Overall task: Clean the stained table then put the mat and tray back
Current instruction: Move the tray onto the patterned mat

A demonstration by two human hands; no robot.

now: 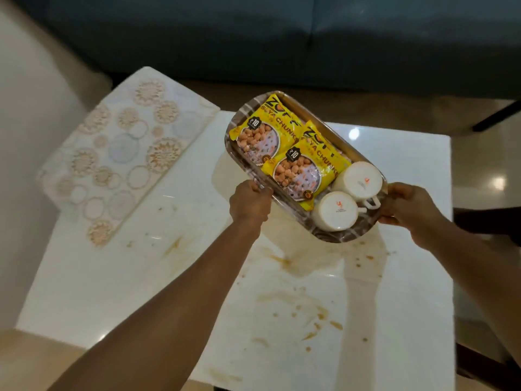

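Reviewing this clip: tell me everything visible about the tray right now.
The tray is oval, with a brown-and-white checked pattern and a raised rim, and looks like plastic. It is held above the stained white table, tilted. The left hand grips its near-left rim; the right hand grips its right end. It carries two yellow soya chunk packets and two white cups lying upside down.

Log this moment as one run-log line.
phase: tray carried | left hand: grips tray rim | right hand: grips rim | table: stained | mat: far-left corner
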